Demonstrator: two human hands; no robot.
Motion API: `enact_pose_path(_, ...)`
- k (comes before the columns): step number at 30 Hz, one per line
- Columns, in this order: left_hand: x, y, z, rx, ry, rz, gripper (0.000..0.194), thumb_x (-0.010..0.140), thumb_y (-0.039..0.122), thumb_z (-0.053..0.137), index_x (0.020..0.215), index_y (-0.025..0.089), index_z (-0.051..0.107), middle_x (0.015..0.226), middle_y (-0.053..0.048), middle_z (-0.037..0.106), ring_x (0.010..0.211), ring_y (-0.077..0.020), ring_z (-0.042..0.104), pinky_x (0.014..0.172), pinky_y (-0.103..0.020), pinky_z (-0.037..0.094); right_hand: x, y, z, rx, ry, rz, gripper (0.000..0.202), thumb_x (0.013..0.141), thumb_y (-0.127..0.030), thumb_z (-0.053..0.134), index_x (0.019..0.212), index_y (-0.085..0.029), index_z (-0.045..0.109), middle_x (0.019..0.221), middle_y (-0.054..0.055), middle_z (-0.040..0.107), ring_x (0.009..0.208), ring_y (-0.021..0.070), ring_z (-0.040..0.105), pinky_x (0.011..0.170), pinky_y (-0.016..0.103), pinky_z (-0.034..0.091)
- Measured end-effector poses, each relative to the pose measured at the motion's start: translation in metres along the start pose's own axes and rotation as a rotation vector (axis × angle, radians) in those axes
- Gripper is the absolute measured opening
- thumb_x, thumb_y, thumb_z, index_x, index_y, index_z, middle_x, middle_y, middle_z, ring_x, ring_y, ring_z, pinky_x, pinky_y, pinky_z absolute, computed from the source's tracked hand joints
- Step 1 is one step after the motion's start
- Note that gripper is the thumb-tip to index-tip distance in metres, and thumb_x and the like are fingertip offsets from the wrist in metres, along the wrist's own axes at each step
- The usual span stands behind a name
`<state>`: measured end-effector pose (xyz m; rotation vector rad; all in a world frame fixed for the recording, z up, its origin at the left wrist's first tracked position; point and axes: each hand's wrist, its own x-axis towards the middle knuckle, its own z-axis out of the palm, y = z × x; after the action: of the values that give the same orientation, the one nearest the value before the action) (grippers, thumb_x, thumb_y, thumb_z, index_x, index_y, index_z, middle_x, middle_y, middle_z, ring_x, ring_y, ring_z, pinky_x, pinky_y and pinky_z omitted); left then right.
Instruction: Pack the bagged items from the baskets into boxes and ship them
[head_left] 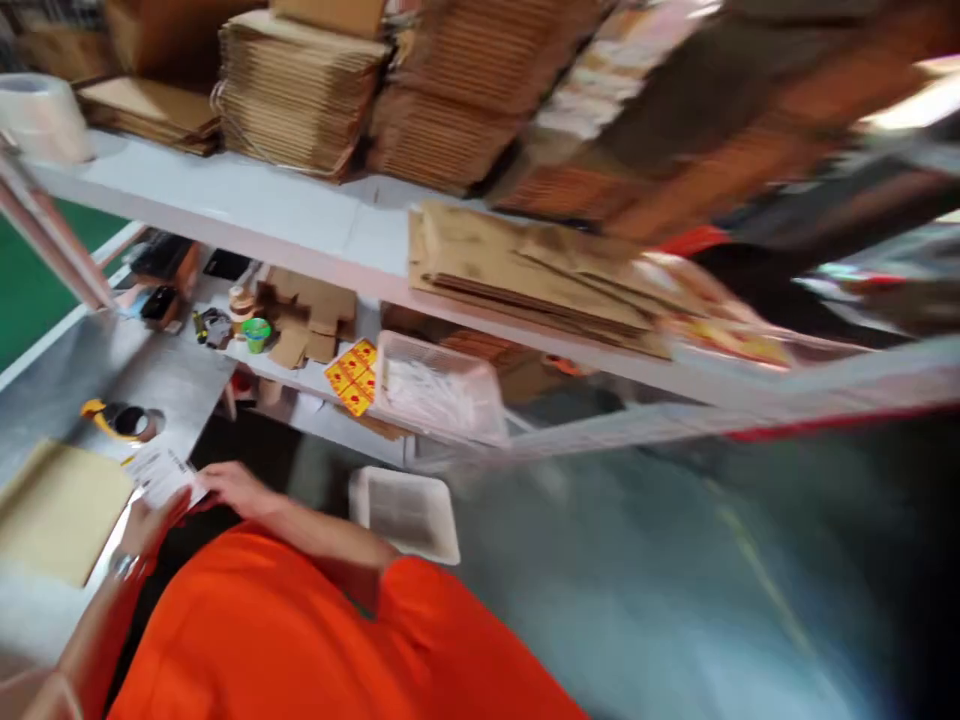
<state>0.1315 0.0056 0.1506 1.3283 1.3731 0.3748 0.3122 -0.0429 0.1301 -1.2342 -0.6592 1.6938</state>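
At the left, a white printed paper sheet (159, 472) is held near the steel table's edge. My left hand (154, 522), with a metal watch on the wrist, is closed on its lower side. My right hand (231, 486) pinches the sheet's right corner; the fingertips are slightly blurred. Beside the left hand, a flat tan envelope or board (64, 512) lies on the table (176, 375). Just beyond the sheet is a yellow-and-black tape dispenser (120, 420).
A white shelf (300, 222) carries cardboard stacks (296, 95) and a tape roll (41, 118). Below it are a green cup (256, 334), yellow-red stickers (354, 377) and a pink basket (442, 390). A white bin (405, 515) stands lower, near my right arm.
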Motion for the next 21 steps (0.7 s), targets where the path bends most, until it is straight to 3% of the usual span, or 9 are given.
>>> enact_pose_path(2,0.002,0.015,0.015,-0.022,-0.053,-0.065,0.034,0.097,0.038,0.059,0.114,0.013,0.074,0.105,-0.018,0.084,0.090,-0.0309,0.084,0.072,-0.039,0.069,-0.012,-0.002,-0.012,0.112,0.031,-0.010,0.048,0.086,-0.061,0.081,0.095,-0.014,0.077,0.087,0.005,0.076,0.082,0.0168,0.073,0.080,0.029,0.056)
enact_pose_path(5,0.010,0.029,0.031,-0.083,-0.040,-0.177,0.034,0.100,0.029,0.060,0.123,0.007,0.071,0.118,-0.021,0.082,0.091,-0.0284,0.083,0.072,-0.036,0.068,-0.020,-0.004,-0.030,0.160,0.034,-0.011,0.053,0.081,-0.063,0.084,0.100,-0.014,0.078,0.099,0.011,0.081,0.089,0.0203,0.077,0.083,0.032,0.060)
enact_pose_path(14,0.010,0.021,0.061,-0.321,0.041,-0.184,0.026,0.087,0.027,0.083,0.104,0.008,0.077,0.098,-0.016,0.084,0.072,-0.0230,0.080,0.059,-0.028,0.065,-0.035,0.000,-0.058,0.267,0.027,0.045,0.054,0.067,-0.058,0.098,0.095,-0.014,0.081,0.097,0.011,0.084,0.092,0.0199,0.080,0.087,0.030,0.062)
enact_pose_path(21,0.008,0.033,0.078,-0.341,0.097,-0.218,0.014,0.083,0.020,0.085,0.091,0.011,0.078,0.087,-0.011,0.083,0.064,-0.0205,0.076,0.057,-0.029,0.064,-0.045,-0.002,-0.071,0.282,0.024,0.040,0.051,0.068,-0.056,0.099,0.094,-0.015,0.084,0.100,0.010,0.085,0.095,0.0204,0.080,0.088,0.030,0.062)
